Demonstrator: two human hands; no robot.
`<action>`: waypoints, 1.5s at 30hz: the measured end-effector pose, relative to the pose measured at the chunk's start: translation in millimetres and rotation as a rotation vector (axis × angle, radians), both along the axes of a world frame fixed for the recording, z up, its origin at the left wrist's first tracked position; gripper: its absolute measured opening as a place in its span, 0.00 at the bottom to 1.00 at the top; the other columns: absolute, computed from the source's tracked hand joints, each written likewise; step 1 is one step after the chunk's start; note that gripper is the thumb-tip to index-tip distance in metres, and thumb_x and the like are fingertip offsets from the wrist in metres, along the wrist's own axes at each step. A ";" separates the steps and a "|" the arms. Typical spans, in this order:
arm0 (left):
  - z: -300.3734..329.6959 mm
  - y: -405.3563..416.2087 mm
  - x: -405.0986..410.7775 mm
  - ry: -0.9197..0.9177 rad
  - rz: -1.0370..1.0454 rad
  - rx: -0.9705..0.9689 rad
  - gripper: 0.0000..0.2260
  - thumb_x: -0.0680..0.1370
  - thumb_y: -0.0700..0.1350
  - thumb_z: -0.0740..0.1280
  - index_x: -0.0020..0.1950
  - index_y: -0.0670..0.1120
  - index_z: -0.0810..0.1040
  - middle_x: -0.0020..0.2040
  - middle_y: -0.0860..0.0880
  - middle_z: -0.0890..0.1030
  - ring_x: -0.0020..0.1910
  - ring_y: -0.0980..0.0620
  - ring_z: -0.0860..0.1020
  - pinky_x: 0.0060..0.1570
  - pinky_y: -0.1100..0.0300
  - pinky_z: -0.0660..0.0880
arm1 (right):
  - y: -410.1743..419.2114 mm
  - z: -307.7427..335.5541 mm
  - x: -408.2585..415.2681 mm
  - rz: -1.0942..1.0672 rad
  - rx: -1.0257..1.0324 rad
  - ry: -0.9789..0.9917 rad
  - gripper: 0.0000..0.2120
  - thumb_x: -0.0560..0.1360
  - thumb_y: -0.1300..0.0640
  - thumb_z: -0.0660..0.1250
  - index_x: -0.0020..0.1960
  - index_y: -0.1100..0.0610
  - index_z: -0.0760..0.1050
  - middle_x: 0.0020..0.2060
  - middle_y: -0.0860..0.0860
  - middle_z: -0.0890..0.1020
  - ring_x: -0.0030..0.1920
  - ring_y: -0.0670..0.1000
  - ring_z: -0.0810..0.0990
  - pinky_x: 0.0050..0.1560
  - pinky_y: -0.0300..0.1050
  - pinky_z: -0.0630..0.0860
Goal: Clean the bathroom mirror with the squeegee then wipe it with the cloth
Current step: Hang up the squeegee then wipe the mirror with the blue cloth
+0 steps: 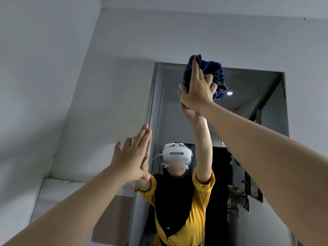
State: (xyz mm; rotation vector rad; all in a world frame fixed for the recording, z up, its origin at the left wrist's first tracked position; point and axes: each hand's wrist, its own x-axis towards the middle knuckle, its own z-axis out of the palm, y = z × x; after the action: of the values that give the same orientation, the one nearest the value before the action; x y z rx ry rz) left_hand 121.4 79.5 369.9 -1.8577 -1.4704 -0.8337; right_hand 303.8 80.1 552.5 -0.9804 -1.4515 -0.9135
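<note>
The bathroom mirror (252, 110) hangs on the grey wall ahead, with a thin metal frame. My right hand (197, 89) presses a bunched dark blue cloth (206, 68) flat against the glass at the mirror's top edge, left of centre. My left hand (132, 157) lies open with fingers together, its palm flat against the mirror's left edge, holding nothing. The mirror reflects a person in a yellow top and a white headset (176, 154), both arms raised. No squeegee is in view.
A grey wall (110, 86) surrounds the mirror, meeting another wall in a corner at the left. A ledge with a cracked edge (71, 181) runs low on the left. A ceiling light (229, 93) and a dark doorway show in the reflection.
</note>
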 end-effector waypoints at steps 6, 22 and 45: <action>-0.1 -0.6 -1.7 0.029 0.008 0.015 0.62 0.63 0.61 0.74 0.72 0.49 0.25 0.71 0.54 0.22 0.68 0.44 0.61 0.67 0.41 0.64 | 4.9 3.4 -47.2 0.042 -0.014 -0.096 0.36 0.78 0.49 0.59 0.79 0.51 0.42 0.67 0.50 0.69 0.64 0.58 0.64 0.62 0.58 0.60; -0.2 2.7 -5.6 0.028 -0.011 0.021 0.62 0.63 0.62 0.74 0.72 0.50 0.25 0.71 0.55 0.22 0.67 0.44 0.63 0.66 0.41 0.65 | 15.6 -10.9 -40.1 -0.152 0.080 -0.240 0.26 0.79 0.43 0.55 0.76 0.45 0.58 0.76 0.56 0.57 0.75 0.59 0.56 0.72 0.68 0.44; -1.5 -3.1 3.2 -0.013 0.048 0.036 0.62 0.65 0.56 0.75 0.68 0.54 0.20 0.70 0.58 0.21 0.62 0.46 0.65 0.63 0.46 0.68 | -4.5 -52.8 157.3 -0.296 -0.004 0.091 0.25 0.78 0.37 0.53 0.73 0.35 0.54 0.79 0.51 0.48 0.78 0.58 0.44 0.66 0.79 0.43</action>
State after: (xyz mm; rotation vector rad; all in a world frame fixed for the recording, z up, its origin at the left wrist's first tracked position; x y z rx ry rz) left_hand 124.6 76.3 368.3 -1.7872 -1.4926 -0.8449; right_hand 461.1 75.6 499.7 -1.2464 -1.2520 -1.0642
